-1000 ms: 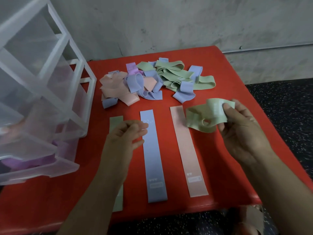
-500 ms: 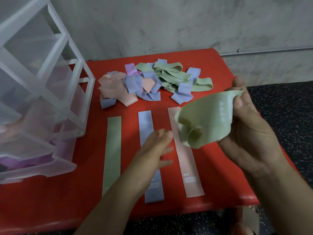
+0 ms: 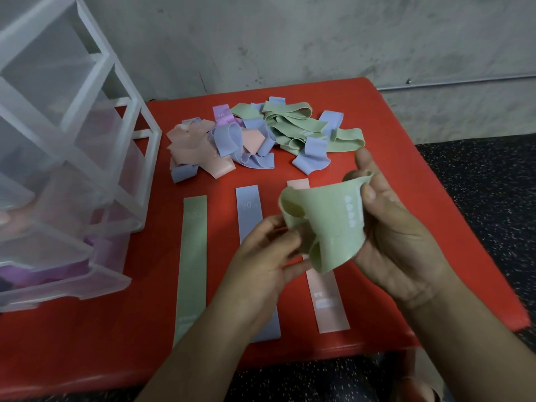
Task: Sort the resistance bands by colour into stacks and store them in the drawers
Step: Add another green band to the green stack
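A crumpled green band [image 3: 327,227] is held up above the table [image 3: 406,158], over the near strips. Both hands are clamped on it: the right hand [image 3: 400,242] pinches its upper edge between thumb and fingers, and the left hand [image 3: 261,262] pinches a fold at its lower left. The band is twisted and curled in on itself.

Under it lie three flat strips side by side: a green strip [image 3: 193,256] to the left, a blue strip [image 3: 249,210] in the middle and a pink strip [image 3: 330,303] right below the hands. A mixed pile [image 3: 261,137] of green, blue, pink and purple bands sits further back.

If the twist is not worked out, the band will likely not lie flat on the green strip. The stretchy rubber could also slip from a pinch and drop onto the pink strip, knocking it askew.

The clear drawer unit [image 3: 72,169] stands at the left. Its bottom drawer [image 3: 43,274] is pulled out and holds purple bands. What the upper drawers hold is too hazy to tell.
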